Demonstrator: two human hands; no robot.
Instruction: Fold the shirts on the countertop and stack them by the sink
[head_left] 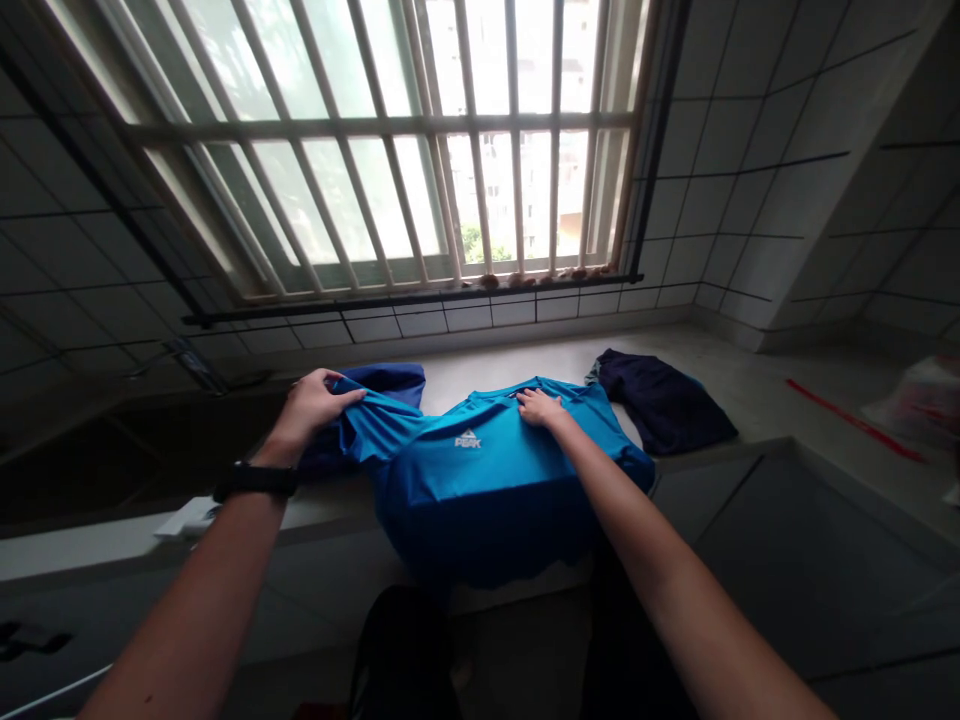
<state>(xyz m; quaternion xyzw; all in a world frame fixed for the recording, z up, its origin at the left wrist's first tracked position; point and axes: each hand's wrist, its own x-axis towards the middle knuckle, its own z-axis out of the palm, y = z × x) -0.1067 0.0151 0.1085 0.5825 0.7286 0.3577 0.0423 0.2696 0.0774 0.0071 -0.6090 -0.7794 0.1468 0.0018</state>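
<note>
A bright blue T-shirt [480, 480] with a white PEAK logo is spread on the counter, its lower part hanging over the front edge. My left hand [313, 405], below a dark wristband, pinches the sleeve on the left and holds it raised and stretched out. My right hand [538, 407] lies on the shirt near the collar, fingers spread. Behind and under the raised sleeve is a darker blue folded cloth [394, 380]. To the right of the shirt sits a dark navy folded garment [664, 400].
A dark sink [150, 450] with a faucet [195, 365] is at the left. A red strip [855, 420] and a clear plastic bag [922, 405] lie on the right counter [757, 390]. Behind stands a barred window [405, 130]. A white object [187, 518] rests at the front left edge.
</note>
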